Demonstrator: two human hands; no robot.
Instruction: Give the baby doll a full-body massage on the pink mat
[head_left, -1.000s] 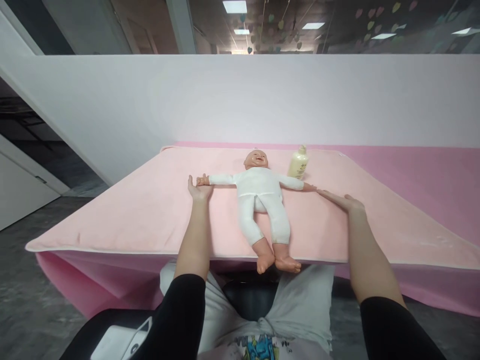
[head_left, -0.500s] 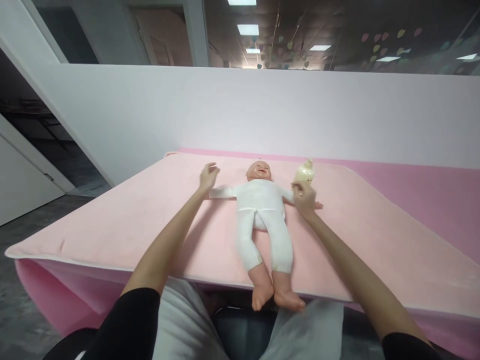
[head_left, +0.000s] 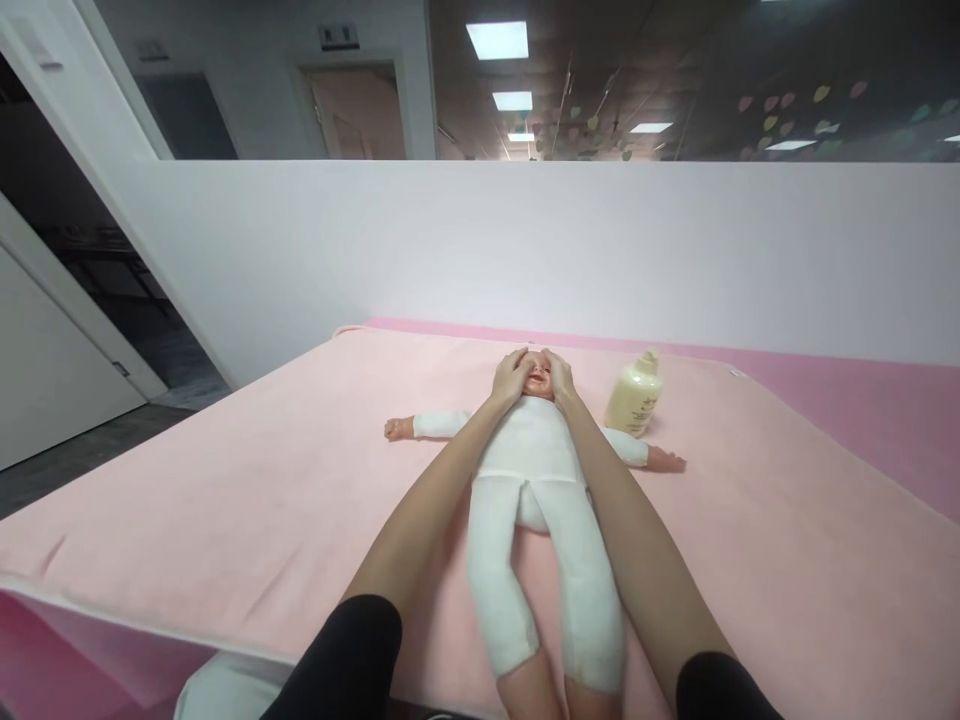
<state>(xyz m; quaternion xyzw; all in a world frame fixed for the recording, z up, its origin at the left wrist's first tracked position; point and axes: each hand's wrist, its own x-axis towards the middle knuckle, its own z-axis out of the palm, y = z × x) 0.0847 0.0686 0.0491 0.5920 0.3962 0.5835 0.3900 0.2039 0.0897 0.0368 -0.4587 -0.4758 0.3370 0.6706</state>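
A baby doll point(head_left: 536, 440) with a white cloth body lies on its back, arms spread and feet toward me. My left hand point(head_left: 513, 376) is closed round the left side of its head, fingers curved over the forehead. On the opposite side my right hand point(head_left: 558, 376) cups the head the same way. Between them the doll's mouth and part of its face show; the crown and sides of the head are covered. A pale yellow lotion bottle point(head_left: 632, 398) stands beside the doll's right-hand arm, apart from my hands.
The doll rests on a pink padded blanket point(head_left: 300, 470) spread over a table. Behind it rises a white low wall point(head_left: 525, 240) with dark glass above. A pink strip point(head_left: 862, 400) borders the blanket at the right. An open doorway is at far left.
Both hands have moved inward from beside the doll's arms onto its head. My right hand has come away from in front of the bottle. The camera view has moved closer to the doll.
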